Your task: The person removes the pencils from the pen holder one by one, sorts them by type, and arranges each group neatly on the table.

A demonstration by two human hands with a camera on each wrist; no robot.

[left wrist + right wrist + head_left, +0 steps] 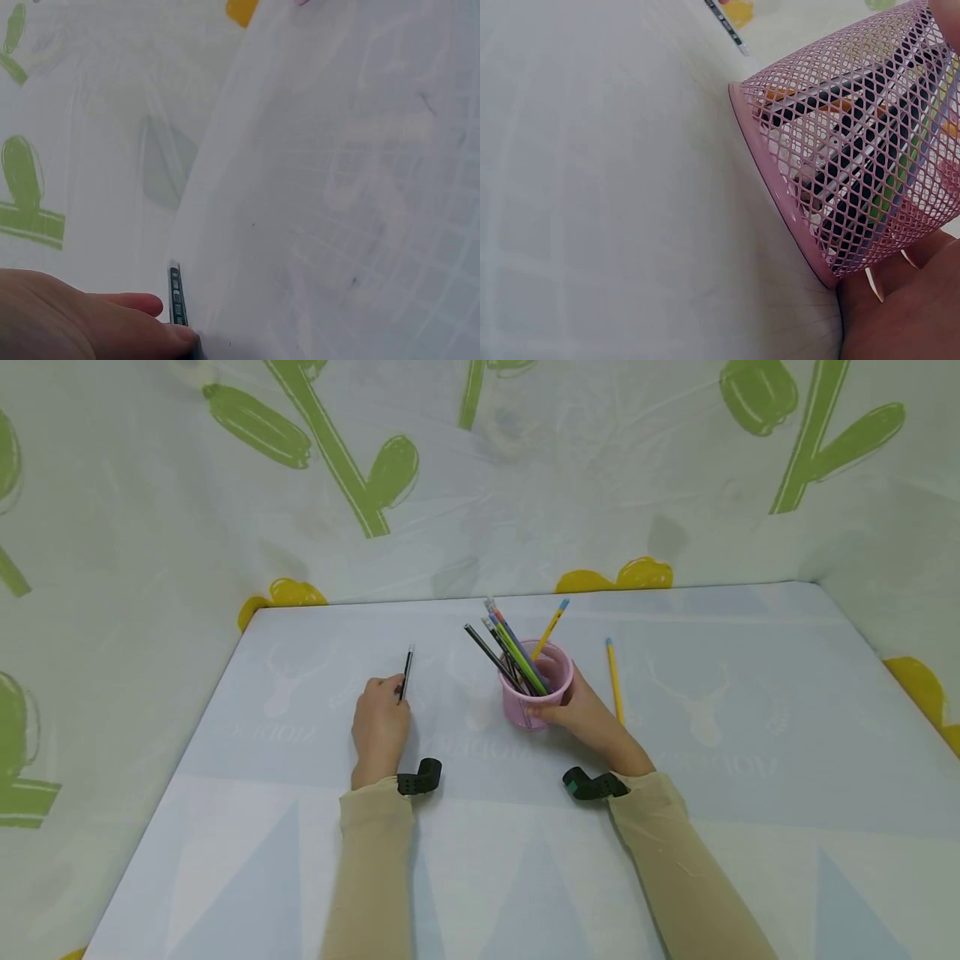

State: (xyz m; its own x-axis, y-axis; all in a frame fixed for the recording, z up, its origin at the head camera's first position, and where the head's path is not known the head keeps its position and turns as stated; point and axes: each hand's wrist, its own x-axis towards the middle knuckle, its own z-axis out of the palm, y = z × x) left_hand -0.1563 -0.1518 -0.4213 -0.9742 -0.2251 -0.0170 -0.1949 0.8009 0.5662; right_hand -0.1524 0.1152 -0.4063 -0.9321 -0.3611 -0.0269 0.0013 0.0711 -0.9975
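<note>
My left hand (381,724) pinches a dark pencil (408,670) with a pale tip, low over the left part of the table. In the left wrist view the thumb and a finger meet on this patterned pencil (177,296). My right hand (600,718) grips a pink mesh pencil cup (525,712) from its right side, fingers curled round the wall. Several pencils (517,652) lean inside the cup, black, green, blue and yellow among them. Through the mesh cup (855,142) in the right wrist view their lower ends show. A yellow pencil (614,681) lies on the table beside the right hand.
A pale printed cloth covers the table (480,827). Behind it and at the sides hangs a light curtain (585,477) with green and yellow plant shapes. Black bands with small cameras (422,777) sit on both wrists.
</note>
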